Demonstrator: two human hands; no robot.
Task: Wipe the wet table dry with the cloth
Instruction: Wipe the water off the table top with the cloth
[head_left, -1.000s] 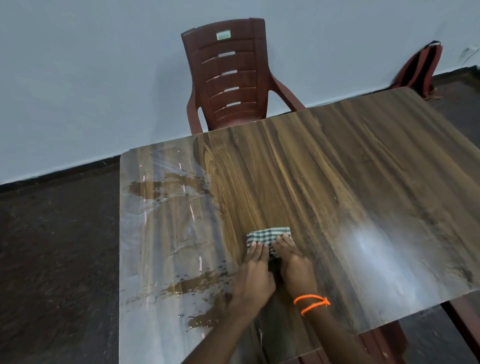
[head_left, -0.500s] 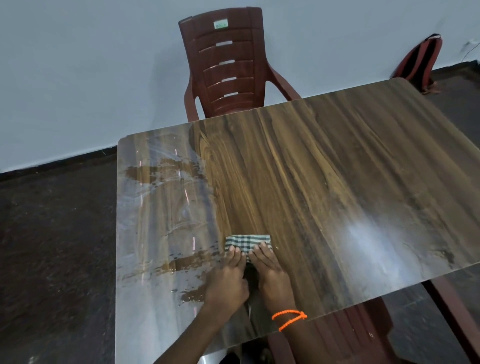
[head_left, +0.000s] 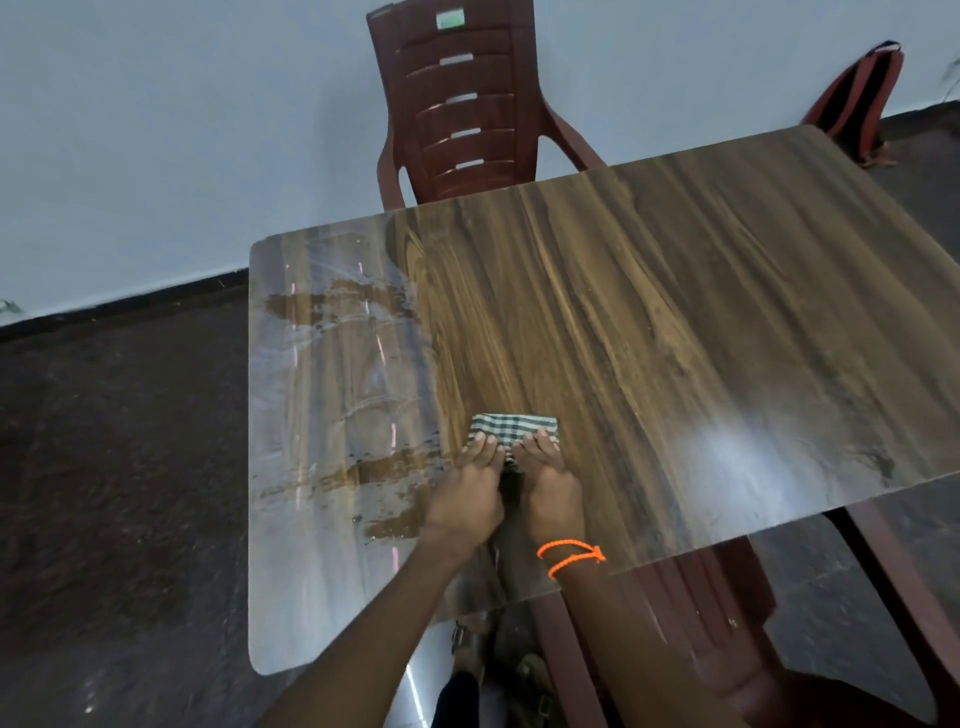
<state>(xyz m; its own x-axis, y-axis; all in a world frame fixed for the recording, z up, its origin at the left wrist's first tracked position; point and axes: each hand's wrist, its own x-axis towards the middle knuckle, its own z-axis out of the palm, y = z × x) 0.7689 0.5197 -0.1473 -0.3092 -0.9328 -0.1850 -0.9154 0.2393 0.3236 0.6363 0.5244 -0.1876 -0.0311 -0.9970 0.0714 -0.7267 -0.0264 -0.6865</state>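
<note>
- Spreading across most of the view: the wood-grain table (head_left: 675, 322), its left part lying wet and glaring, with streaks and dark puddle patches (head_left: 332, 304) toward the far-left corner and another patch (head_left: 374, 473) toward the near-left edge.
- Standing beyond the table's far edge, against the pale wall: a maroon plastic chair (head_left: 457, 104), its back facing the table.
- Leaning against the wall past the table's far-right corner: a red and black bag (head_left: 857, 104).
- Showing below the table's near edge, on the right: part of another maroon chair (head_left: 701, 623).
- Pressing down side by side near the table's near edge, a little left of its middle: the left hand (head_left: 467, 493) and right hand (head_left: 550, 488), both lying flat with fingers stretched forward, gripping nothing, only bearing on the cloth from above.
- Lying folded on the table under the fingertips of both hands: the green and white checked cloth (head_left: 511, 428), its far half showing ahead of the fingers, sitting just right of the near wet patch.
- Circling the right wrist, over the table's near edge: an orange cord bracelet (head_left: 571, 552).
</note>
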